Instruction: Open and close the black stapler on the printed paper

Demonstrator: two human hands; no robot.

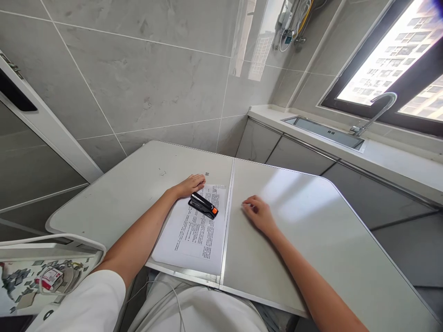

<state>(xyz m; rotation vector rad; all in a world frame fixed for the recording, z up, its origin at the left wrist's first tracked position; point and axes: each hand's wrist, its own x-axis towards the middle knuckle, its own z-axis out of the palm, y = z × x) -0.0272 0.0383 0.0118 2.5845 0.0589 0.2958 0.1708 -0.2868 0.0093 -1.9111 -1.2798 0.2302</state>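
Observation:
A stack of printed paper sheets [194,240] lies on the white table, left of its centre seam. Across the upper part of the paper rests a black stapler [203,205] with an orange tip, its far end pointing up and left. My left hand [192,185] rests at the paper's top left corner, just above the stapler, with its fingers loosely curled and together. Nothing shows in it. To the right of the seam, my right hand [259,213] rests on the table, apart from the paper, fingers curled in and holding nothing visible.
The folding table [297,240] has a metal-edged seam [226,221]. At lower left stands a white tray [41,249] with grey scraps, a cable and a red-and-white box. A counter [387,157] with a sink [328,133] and a faucet [379,110] runs along the right.

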